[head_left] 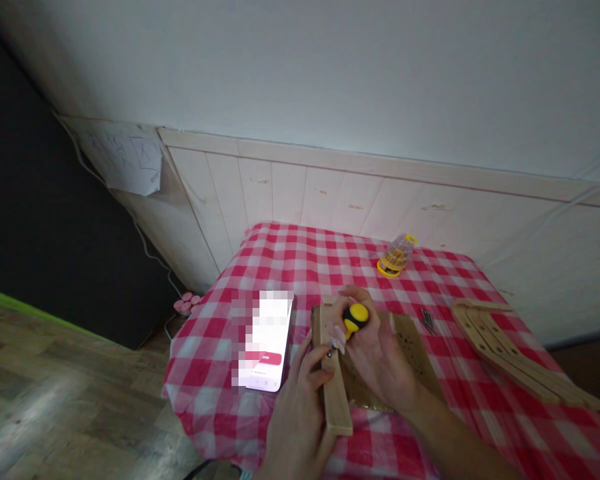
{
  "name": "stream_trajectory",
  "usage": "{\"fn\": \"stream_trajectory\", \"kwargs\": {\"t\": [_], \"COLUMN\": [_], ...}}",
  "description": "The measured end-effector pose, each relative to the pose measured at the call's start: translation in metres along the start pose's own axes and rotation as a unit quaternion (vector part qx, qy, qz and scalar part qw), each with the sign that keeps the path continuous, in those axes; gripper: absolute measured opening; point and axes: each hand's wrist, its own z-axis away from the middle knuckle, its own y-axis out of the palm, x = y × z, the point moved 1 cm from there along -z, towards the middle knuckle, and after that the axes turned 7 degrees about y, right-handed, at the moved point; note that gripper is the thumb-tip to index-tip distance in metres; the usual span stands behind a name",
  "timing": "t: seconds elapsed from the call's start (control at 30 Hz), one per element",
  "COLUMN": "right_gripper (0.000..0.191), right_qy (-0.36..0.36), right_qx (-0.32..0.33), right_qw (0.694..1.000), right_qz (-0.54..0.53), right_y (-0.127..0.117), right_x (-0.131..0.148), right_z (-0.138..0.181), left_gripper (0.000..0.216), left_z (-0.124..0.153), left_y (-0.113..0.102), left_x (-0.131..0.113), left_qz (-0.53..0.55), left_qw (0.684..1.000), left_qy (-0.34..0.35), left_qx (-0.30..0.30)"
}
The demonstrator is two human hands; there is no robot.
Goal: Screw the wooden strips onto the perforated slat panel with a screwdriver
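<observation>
A pale wooden bar (338,408) lies lengthwise in front of me on a brown sheet (420,350) dotted with holes. My left hand (297,407) is closed around the bar's left side, its fingertips near a small dark metal fitting (330,353). In my right hand (377,357) is a yellow-and-black screwdriver (356,317), its handle end toward me and its tip over the bar by the left fingers. A crumpled clear bit of plastic (338,340) shows between the hands. Whether the tip sits in a screw is hidden.
Left of the bar lies a lit phone (269,343), partly blurred out. Several thin metal pieces (428,321) and curved wooden parts with holes (505,350) lie to the right. A clear yellow-based container (397,257) stands at the back of the checked tablecloth (300,257), near the panelled wall (290,187).
</observation>
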Motion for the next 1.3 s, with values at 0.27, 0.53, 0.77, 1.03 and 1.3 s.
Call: {"fn": "stream_trajectory", "kwargs": {"t": [0.27,0.53,0.77,1.03,1.3], "right_gripper": [0.039,0.032,0.031,0.047,0.030], "right_qy": [0.005,-0.004,0.005,0.024,-0.043], "right_qx": [0.000,0.063,0.013,-0.006,0.041], "right_qw": [1.000,0.997,1.000,1.000,0.981], "right_qz": [0.027,0.042,0.024,0.007,0.186], "right_y": [-0.006,-0.001,0.000,-0.003,-0.010], "right_x": [-0.003,0.001,-0.001,-0.005,0.010], "right_z": [-0.001,0.001,0.002,-0.001,0.007], "left_gripper": [0.045,0.046,0.046,0.041,0.045], "left_z": [0.000,-0.002,0.002,0.000,-0.001], "left_y": [0.002,0.000,0.002,0.002,0.001], "left_x": [0.000,-0.002,0.000,-0.002,0.001], "left_qz": [0.005,0.006,0.005,-0.005,0.002], "left_qw": [1.000,1.000,1.000,1.000,1.000], "left_qy": [-0.003,0.012,0.004,-0.007,0.015], "left_qx": [-0.008,-0.008,0.001,-0.007,-0.020]}}
